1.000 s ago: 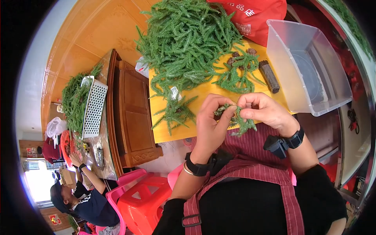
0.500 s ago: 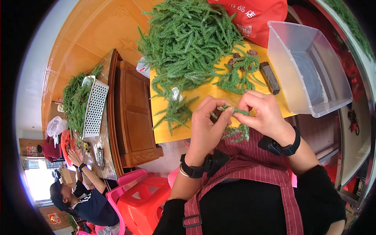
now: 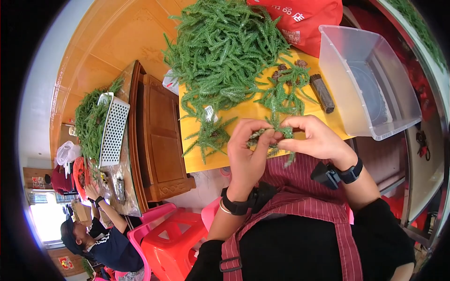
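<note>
Between my two hands is a small green artificial pine sprig (image 3: 274,122), held just over the near edge of the yellow tabletop (image 3: 206,161). My left hand (image 3: 251,150) pinches its middle between thumb and fingertips. From the other side, my right hand (image 3: 316,138) grips the sprig with thumb and forefinger, close to the left fingertips. Needled tips stick out above and below the fingers; where the stems meet is hidden. Left of my hands lies another pine bunch (image 3: 211,136) with a small white tag. Beyond rises a large heap of pine sprigs (image 3: 225,51).
Pine cones (image 3: 301,63) and loose sprigs (image 3: 281,96) lie beside a dark brown bundle of thin sticks (image 3: 322,93). A clear plastic bin (image 3: 370,84) stands at right, a red bag (image 3: 304,23) behind. At left, a co-worker (image 3: 101,243) sits at another table near a white basket (image 3: 114,129).
The sprig has turned, with needles now pointing up above my fingers. My right hand has shifted its grip and moved slightly right. The co-worker's hand has shifted a little.
</note>
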`<state>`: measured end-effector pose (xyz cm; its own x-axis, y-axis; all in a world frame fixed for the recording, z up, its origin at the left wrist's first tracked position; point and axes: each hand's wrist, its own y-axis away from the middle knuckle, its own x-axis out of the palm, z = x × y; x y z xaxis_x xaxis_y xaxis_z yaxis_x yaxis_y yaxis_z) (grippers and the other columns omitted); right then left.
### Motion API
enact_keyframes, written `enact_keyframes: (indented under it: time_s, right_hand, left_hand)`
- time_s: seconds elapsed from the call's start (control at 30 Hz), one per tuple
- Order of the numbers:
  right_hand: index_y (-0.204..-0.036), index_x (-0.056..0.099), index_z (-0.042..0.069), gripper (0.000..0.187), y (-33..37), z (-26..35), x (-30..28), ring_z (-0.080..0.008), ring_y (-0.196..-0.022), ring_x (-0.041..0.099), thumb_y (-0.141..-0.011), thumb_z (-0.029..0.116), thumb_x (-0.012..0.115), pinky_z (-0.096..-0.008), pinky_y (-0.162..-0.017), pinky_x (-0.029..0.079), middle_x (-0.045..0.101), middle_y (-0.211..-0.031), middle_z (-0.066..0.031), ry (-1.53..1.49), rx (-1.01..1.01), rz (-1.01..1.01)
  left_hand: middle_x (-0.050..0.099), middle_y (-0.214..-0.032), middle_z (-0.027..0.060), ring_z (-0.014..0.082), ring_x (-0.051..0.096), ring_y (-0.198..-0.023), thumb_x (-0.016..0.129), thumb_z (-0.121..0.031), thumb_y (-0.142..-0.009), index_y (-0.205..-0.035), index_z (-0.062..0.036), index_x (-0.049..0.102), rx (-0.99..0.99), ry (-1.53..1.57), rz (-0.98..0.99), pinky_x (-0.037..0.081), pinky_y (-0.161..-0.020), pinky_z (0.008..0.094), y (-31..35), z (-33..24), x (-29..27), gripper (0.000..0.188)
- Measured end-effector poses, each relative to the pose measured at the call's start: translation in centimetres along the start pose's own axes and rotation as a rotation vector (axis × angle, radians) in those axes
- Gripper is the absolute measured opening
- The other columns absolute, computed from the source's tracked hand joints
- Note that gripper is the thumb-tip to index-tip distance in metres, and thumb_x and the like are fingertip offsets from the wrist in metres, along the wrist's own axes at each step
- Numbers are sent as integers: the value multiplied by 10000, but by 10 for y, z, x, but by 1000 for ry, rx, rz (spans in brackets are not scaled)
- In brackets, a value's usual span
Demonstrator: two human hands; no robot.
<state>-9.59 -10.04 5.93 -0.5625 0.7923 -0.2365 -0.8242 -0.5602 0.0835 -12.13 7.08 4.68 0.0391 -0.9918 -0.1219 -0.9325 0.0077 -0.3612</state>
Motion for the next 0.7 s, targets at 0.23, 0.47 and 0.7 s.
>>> enact_keyframes:
  time_s: [0.23, 0.47, 0.7]
  right_hand:
    - [-806, 562, 24, 124, -3, -8, 5, -18, -648, 440, -847, 141, 572, -177, -591, 363, 523, -722, 44, -554, -38, -96]
    - [-809, 549, 49, 88, 5, 0, 11, -24, -711, 501, -767, 10, 617, -180, -646, 410, 544, -768, 30, -598, -24, -187]
    - [-903, 565, 6, 135, 3, -5, 24, -69, -754, 528, -772, -5, 601, -205, -690, 433, 553, -814, 1, -628, -148, -343]
  left_hand:
    - [506, -803, 65, 127, 529, -684, 574, 8, -781, -824, 6, 543, 88, -89, 105, 448, -589, 225, -5, -5, 0, 53]
    - [499, -774, 68, 126, 520, -633, 584, 5, -773, -814, 3, 530, 193, -229, 34, 416, -559, 221, -4, -9, 7, 68]
    - [510, -753, 48, 82, 513, -603, 537, -20, -829, -870, 8, 507, -50, -83, -7, 407, -550, 199, 3, -11, 14, 58]
